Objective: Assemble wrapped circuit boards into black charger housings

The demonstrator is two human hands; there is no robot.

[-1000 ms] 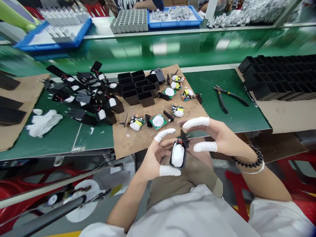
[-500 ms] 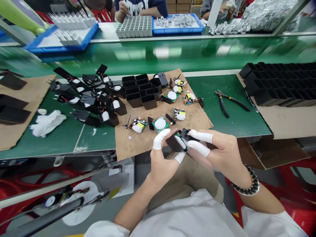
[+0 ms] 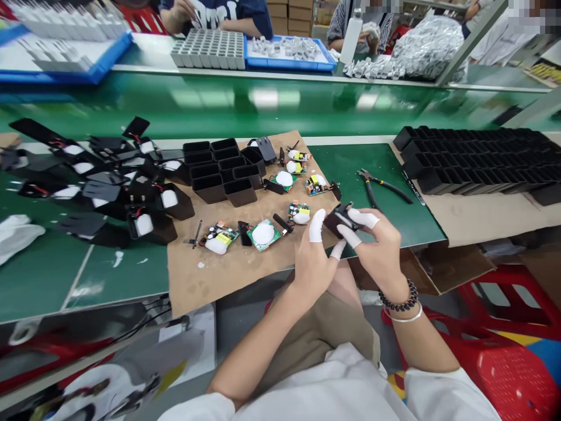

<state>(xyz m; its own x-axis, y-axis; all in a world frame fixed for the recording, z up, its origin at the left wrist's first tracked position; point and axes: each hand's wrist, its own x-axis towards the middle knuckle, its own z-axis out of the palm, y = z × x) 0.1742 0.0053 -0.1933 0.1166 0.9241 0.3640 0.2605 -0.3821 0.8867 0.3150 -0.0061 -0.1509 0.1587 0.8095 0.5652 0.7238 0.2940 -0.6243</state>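
Observation:
Just over the table's front edge I hold a small black plastic case [image 3: 335, 222] between both hands. My left hand [image 3: 313, 257] grips it from the left with the thumb and a finger, both in white finger cots. My right hand [image 3: 377, 240], also in white finger cots, pinches at the case's open end, where a bit of circuit board and a dark end piece show. The fingers hide most of that end. Left of my hands, circuit boards with white pads [image 3: 263, 235] lie on brown cardboard [image 3: 188, 280]. Black empty cases [image 3: 240, 190] stand grouped behind them.
Pliers [image 3: 385, 186] lie on the green table to the right, beside a thin pen-like tool [image 3: 414, 187]. Rows of black cases [image 3: 473, 161] stand far right. A heap of wired black cases [image 3: 105, 187] fills the left. Across the green belt [image 3: 210, 99], co-workers sit behind a blue tray [image 3: 289, 61].
My view has swung to the right, so the table's things sit further left. Both hands have moved up and right over the table edge, still holding the black case.

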